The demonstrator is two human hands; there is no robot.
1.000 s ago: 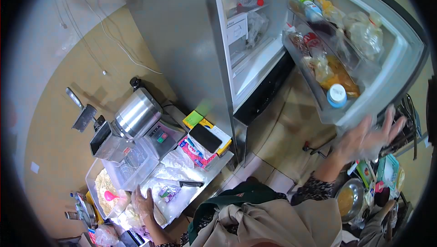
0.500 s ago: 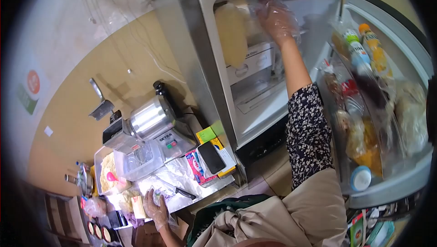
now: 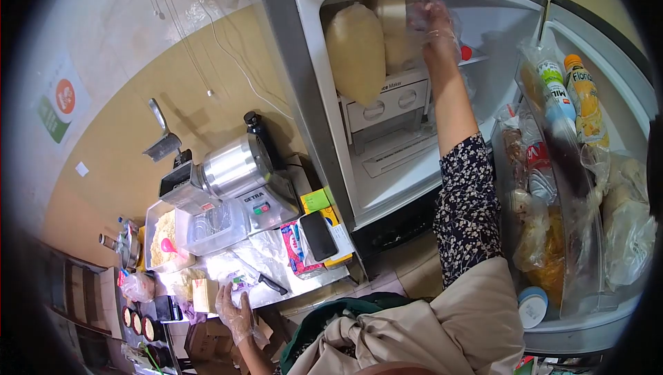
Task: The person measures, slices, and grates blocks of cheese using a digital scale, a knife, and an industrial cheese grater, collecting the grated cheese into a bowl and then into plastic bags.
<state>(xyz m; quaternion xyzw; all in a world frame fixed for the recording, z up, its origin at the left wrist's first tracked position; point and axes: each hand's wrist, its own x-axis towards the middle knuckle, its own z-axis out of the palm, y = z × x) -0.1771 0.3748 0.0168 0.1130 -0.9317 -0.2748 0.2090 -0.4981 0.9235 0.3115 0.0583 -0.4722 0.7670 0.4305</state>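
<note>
My right hand (image 3: pixel 440 36), in a clear plastic glove, reaches into the open freezer compartment (image 3: pixel 490 23). Its fingers are smeared by motion and by the loose plastic, so I cannot make out a hold. Beside it stand a pale wrapped pack (image 3: pixel 395 30) and a big cream-coloured filled bag (image 3: pixel 356 54). My left hand (image 3: pixel 236 316), also gloved, hovers by the metal table's edge with its fingers apart, holding nothing. A pale yellow block (image 3: pixel 204 296) lies just left of it, and a black-handled knife (image 3: pixel 271 284) lies to its right.
The fridge door (image 3: pixel 621 64) stands open at right, with bottles and bags in its racks. A steel grinding machine (image 3: pixel 238 168), a clear tub (image 3: pixel 214 230), a container of pale shreds (image 3: pixel 166 240) and a phone (image 3: pixel 318 235) are on the table. The freezer's side edge (image 3: pixel 314 106) borders my reach.
The view has shifted, showing more of the freezer's inside. My right hand has stayed within the freezer, its fingers now turned differently. My left hand remains open by the table.
</note>
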